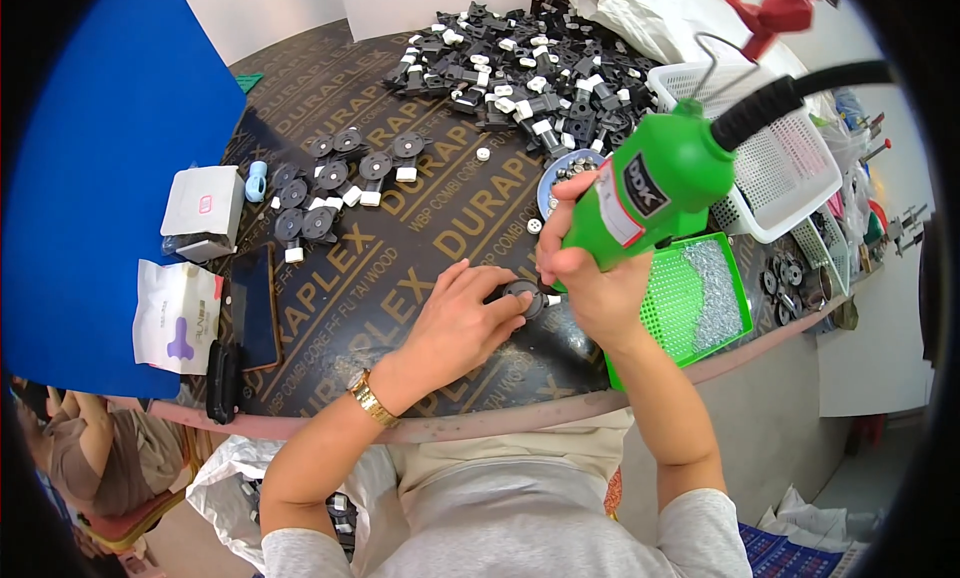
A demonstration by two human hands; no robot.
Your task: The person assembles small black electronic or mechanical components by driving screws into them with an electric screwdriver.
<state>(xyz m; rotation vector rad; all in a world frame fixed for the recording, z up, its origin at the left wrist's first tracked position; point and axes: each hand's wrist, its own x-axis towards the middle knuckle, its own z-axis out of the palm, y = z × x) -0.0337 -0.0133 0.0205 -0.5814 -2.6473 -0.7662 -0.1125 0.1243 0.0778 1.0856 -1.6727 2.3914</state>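
Observation:
My right hand is wrapped round a green electric screwdriver, whose black cable runs off to the upper right. The tool's lower end points down beside a black round plastic part with a white end; whether its tip touches the part is hidden by my fingers. My left hand, with a gold watch on the wrist, holds that part against the tabletop, fingers pressed on its disc. Just beyond, a blue bowl holds small metal pieces. Right of my right hand lies a green perforated tray with many small silvery screws.
A big heap of black-and-white plastic parts covers the table's far side. Several round black assemblies lie at left, near a white box, a tissue pack and a phone. White baskets stand at right.

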